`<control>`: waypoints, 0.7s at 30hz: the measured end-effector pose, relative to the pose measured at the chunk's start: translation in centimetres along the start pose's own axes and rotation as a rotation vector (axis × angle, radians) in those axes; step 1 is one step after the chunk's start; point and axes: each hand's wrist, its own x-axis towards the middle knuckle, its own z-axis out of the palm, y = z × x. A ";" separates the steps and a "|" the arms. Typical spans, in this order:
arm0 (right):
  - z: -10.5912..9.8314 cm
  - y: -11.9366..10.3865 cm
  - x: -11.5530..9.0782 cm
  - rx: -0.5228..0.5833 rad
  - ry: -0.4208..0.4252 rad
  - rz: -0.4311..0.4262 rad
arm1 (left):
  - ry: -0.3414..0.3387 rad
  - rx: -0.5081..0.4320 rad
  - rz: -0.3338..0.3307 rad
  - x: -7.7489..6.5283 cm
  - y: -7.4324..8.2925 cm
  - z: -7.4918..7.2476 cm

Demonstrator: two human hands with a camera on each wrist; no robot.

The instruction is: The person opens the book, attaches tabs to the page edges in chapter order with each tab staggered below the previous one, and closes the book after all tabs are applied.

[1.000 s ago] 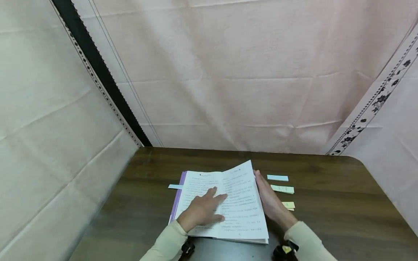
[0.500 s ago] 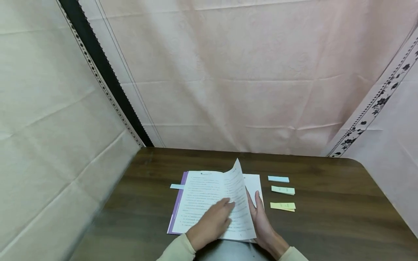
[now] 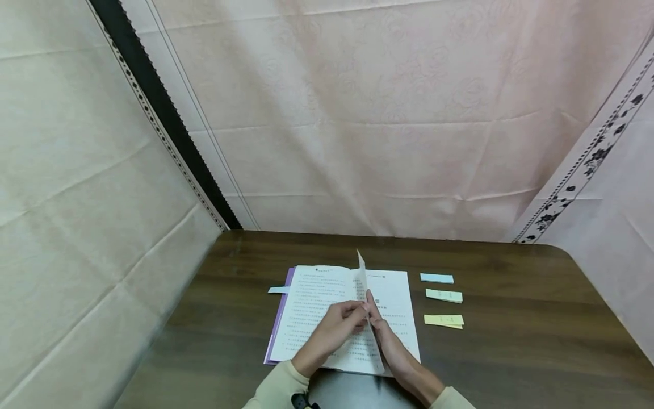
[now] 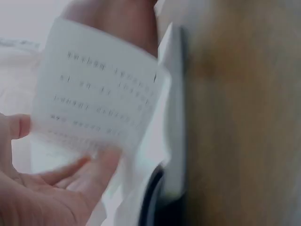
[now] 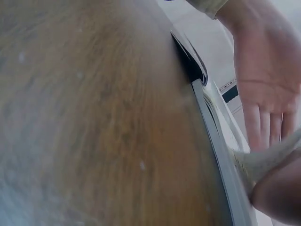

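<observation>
An open book (image 3: 306,324) with printed pages and a purple cover edge lies on the table. One leaf (image 3: 367,343) stands nearly upright near its middle. My left hand (image 3: 332,332) reaches over the left page, its fingertips at the raised leaf. On the other side, my right hand (image 3: 401,355) has its fingers along the back of that leaf. In the left wrist view, the left thumb and fingers (image 4: 94,174) are spread beside the leaf. The right wrist view shows the left palm (image 5: 268,80) facing the leaf, with straight fingers partly hidden behind it.
A blue sticky strip (image 3: 278,289) juts from the book's left edge. To the right lie a blue strip (image 3: 436,278), green strips (image 3: 443,296) and yellow strips (image 3: 443,321). Pale cloth (image 3: 357,142) hangs behind the brown table (image 3: 511,295).
The right hand has moved left, swinging the leaf from the right side up to nearly upright and uncovering the page below. The left hand has shifted right to the leaf.
</observation>
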 end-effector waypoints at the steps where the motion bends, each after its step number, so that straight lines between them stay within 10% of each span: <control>1: 0.0 0.0 0.0 -0.005 -0.001 0.000 | 0.017 -0.022 -0.010 0.1 0.1 -0.5; 13: 1.4 0.7 0.9 -0.381 -0.028 -0.042 | 0.154 0.349 0.030 -0.2 3.6 -9.2; 21: 1.2 -0.1 0.9 -0.555 -0.130 -0.036 | 0.088 0.289 -0.025 -0.9 3.5 -11.9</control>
